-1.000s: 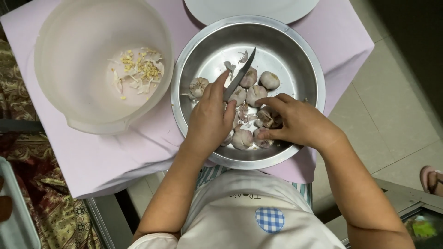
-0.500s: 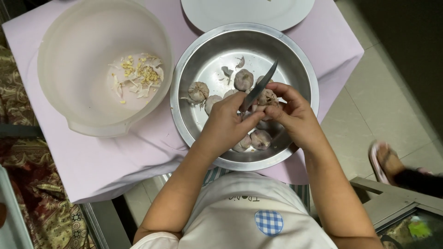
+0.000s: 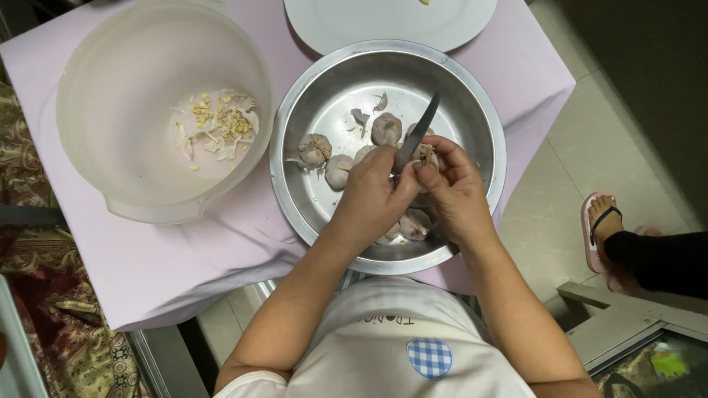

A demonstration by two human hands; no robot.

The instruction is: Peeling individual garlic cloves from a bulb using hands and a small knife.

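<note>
**Mia:** What are the hands doing?

**Sam:** The left hand (image 3: 372,195) is wrapped around a knife (image 3: 417,136). The dark blade pokes up past the fingers. The right hand (image 3: 453,188) is pinching a garlic bulb (image 3: 426,155) with its fingertips. The blade sits right against that bulb.

**Mia:** Where is all that?

**Sam:** Over the shiny metal bowl (image 3: 472,96), close to the side near the person.

**Mia:** Is there more garlic?

**Sam:** Yes. More bulbs lie in the bottom of the bowl. One bulb (image 3: 386,129) is just above the hands. Another bulb (image 3: 316,149) is off to the left. One more (image 3: 414,223) peeks out under the hands. Little bits of skin (image 3: 361,116) lie near them.

**Mia:** What is beside the metal bowl?

**Sam:** A big pale plastic bowl (image 3: 96,177). It has scraps of peel (image 3: 217,125) in it. A white plate (image 3: 391,22) sits at the far edge. All of them stand on a table with a light purple cloth (image 3: 192,258).

**Mia:** Whose foot is that?

**Sam:** Somebody else's foot in a pink sandal (image 3: 601,225), on the floor to the right.
</note>
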